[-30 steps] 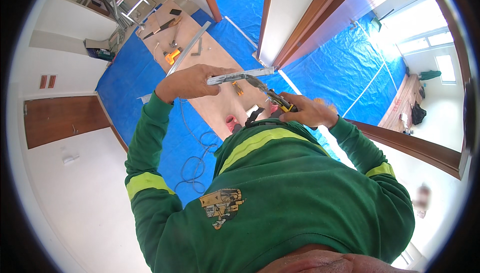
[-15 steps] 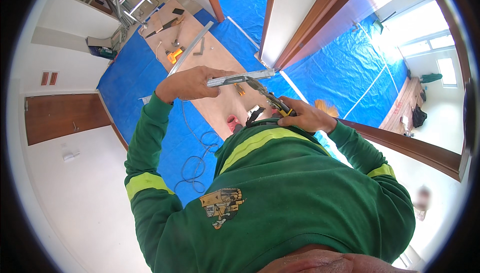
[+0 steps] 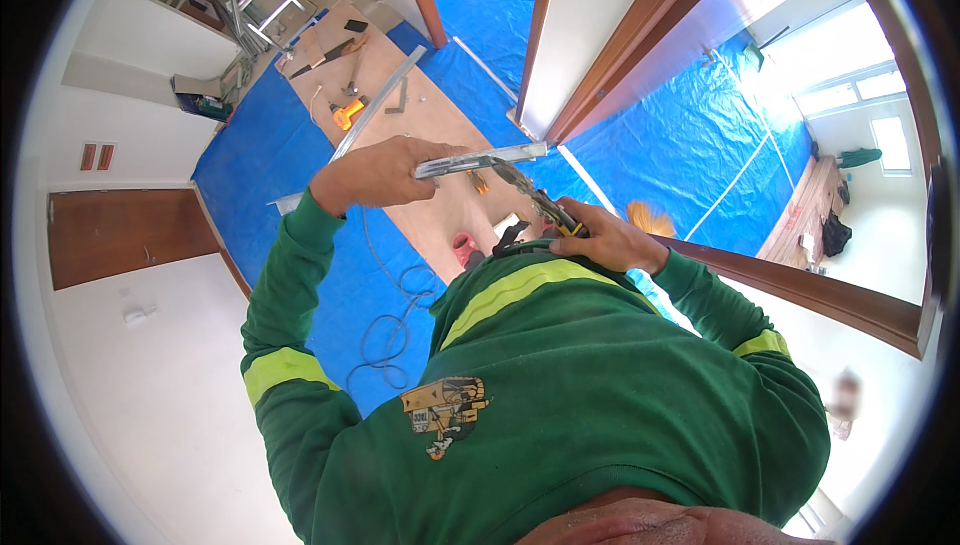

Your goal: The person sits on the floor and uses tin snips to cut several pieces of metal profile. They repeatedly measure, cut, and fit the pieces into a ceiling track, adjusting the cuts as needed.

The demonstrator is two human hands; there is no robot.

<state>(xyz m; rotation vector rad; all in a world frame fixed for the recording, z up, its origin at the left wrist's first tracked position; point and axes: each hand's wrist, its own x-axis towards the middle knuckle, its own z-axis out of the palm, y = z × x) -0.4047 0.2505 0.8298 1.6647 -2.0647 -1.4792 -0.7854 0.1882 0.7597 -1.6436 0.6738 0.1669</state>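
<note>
My left hand (image 3: 375,177) is closed round a light metal channel (image 3: 522,154), which sticks out to the right from the fist. In my right hand (image 3: 612,237) are tin snips (image 3: 535,195) with black and yellow handles, the fingers wrapped round them in front of my waist. The snips' jaws meet the channel's near side, a little right of my left fist. Beyond that fist runs a long metal strip (image 3: 385,95), partly hidden by the hand; whether it joins the held channel I cannot tell.
A brown board (image 3: 445,130) lies on blue sheeting (image 3: 255,160). On it are a yellow power drill (image 3: 347,113), a hammer (image 3: 353,75), a handsaw (image 3: 322,58) and orange-handled pliers (image 3: 480,182). A dark cable (image 3: 385,330) coils at left; a brown door frame (image 3: 800,280) stands right.
My left forearm has shifted slightly left. The long strip beyond it looks straighter, and more of its end shows left of my wrist. The snips stay against the channel.
</note>
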